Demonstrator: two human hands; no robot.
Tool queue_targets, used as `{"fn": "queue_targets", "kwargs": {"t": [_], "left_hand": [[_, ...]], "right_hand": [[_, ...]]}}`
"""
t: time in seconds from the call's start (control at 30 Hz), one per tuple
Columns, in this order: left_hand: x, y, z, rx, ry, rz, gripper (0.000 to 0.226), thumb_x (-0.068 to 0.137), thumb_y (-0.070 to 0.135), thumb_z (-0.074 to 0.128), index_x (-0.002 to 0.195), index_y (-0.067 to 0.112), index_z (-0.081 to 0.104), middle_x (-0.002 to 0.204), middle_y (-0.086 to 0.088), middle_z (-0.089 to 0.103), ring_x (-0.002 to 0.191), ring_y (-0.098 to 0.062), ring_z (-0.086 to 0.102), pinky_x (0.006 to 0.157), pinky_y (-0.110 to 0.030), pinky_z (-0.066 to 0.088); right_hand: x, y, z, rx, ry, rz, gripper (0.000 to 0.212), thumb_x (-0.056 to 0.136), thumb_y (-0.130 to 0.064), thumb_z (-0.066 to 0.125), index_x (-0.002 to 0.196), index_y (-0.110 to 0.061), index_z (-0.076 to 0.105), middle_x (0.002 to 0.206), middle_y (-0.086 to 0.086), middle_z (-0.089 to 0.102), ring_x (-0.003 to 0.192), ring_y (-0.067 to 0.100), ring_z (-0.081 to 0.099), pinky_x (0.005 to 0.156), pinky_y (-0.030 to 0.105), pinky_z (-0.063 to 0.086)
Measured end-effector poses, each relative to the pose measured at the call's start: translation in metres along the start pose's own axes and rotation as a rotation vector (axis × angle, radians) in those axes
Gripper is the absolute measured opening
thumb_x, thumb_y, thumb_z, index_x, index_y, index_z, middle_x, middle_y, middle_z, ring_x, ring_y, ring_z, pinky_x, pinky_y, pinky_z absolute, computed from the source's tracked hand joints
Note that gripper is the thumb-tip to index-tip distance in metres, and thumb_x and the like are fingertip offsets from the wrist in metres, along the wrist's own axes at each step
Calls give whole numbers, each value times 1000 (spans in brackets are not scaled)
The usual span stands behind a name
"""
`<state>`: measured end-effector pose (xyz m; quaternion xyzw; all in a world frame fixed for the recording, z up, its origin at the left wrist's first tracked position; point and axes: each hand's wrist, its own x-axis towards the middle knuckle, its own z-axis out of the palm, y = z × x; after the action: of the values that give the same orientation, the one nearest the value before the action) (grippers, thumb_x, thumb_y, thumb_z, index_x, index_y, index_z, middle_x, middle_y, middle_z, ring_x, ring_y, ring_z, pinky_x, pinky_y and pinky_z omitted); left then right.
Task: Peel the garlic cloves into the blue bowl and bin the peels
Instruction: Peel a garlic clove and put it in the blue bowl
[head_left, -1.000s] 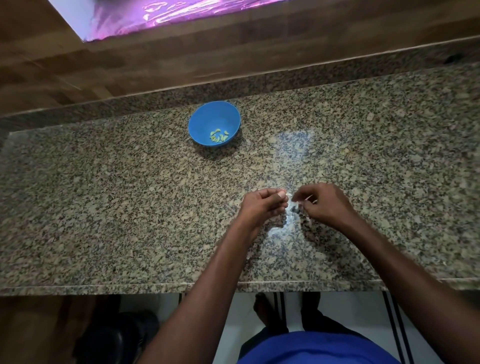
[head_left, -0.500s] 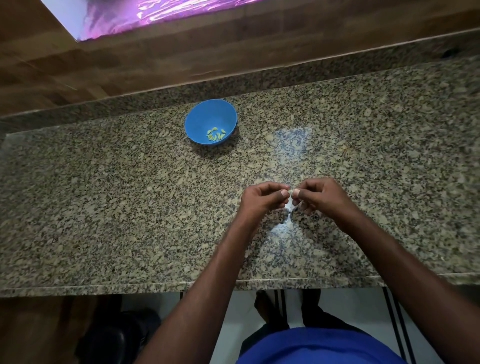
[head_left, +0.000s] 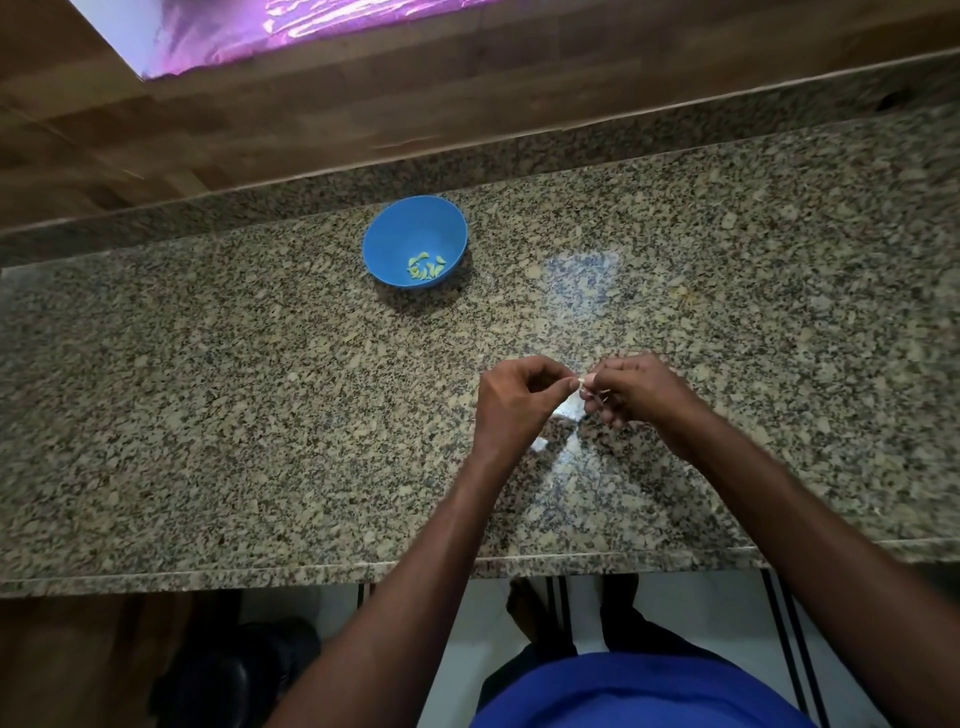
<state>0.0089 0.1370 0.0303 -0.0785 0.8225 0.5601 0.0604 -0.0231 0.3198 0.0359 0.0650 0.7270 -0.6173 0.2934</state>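
Note:
A blue bowl (head_left: 415, 240) stands on the granite counter (head_left: 208, 389) toward the back, with several pale peeled garlic cloves (head_left: 426, 266) in its bottom. In front of it and to the right, my left hand (head_left: 514, 402) and my right hand (head_left: 636, 389) meet fingertip to fingertip above the counter. Both pinch a small pale garlic clove (head_left: 586, 381), mostly hidden by the fingers. Thin white peel scraps (head_left: 569, 410) lie on the counter just under the hands.
A wooden wall panel (head_left: 260, 119) rises behind the counter's raised granite back edge. The counter's front edge (head_left: 260, 571) runs below my forearms. Beneath it, a dark round object (head_left: 234, 675) sits on the floor at the left.
My hands have closed together from slightly apart and lifted a little, now pinching the clove between them. The view has shifted slightly; the bowl has not moved.

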Motion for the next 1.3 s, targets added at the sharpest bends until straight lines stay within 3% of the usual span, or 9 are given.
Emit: {"fn": "queue_targets", "kwargs": {"t": [0.4,0.93,1.03,1.13,1.3], "left_hand": [[0,-6,-4,-298,-63,-139,12,90,16,78,93,5,77,89,-12,77,83,-23,72,83,-38,62],[4,-5,-2,-741,-217,-521,8,98,8,62,95,7,70,84,-5,73,80,-17,69,83,-31,58],[5,-11,0,-691,-190,-482,7,97,11,68,91,9,71,85,-7,73,79,-17,68,81,-31,58],[7,-18,3,-480,-71,-394,7,94,11,72,88,8,72,81,-9,72,69,-15,67,68,-26,58],[9,-27,11,-308,45,-406,8,93,10,73,96,2,73,73,-4,71,58,-11,61,62,-31,53]], "right_hand": [[-3,-3,-2,-142,31,-132,13,90,-17,77,85,-4,75,78,6,77,62,11,68,56,20,52],[0,-2,-14,-99,-93,-149,14,93,-10,70,88,3,74,76,14,74,64,23,65,61,29,57],[2,-1,-16,-97,-97,-115,15,95,-9,68,86,3,72,74,11,74,62,21,65,57,27,56],[14,4,-15,-172,-21,-60,15,97,-8,66,86,2,72,77,16,75,58,19,64,52,27,54],[54,6,-6,-541,212,-98,11,95,-14,70,85,-9,73,80,3,73,62,12,65,58,26,54]]}}
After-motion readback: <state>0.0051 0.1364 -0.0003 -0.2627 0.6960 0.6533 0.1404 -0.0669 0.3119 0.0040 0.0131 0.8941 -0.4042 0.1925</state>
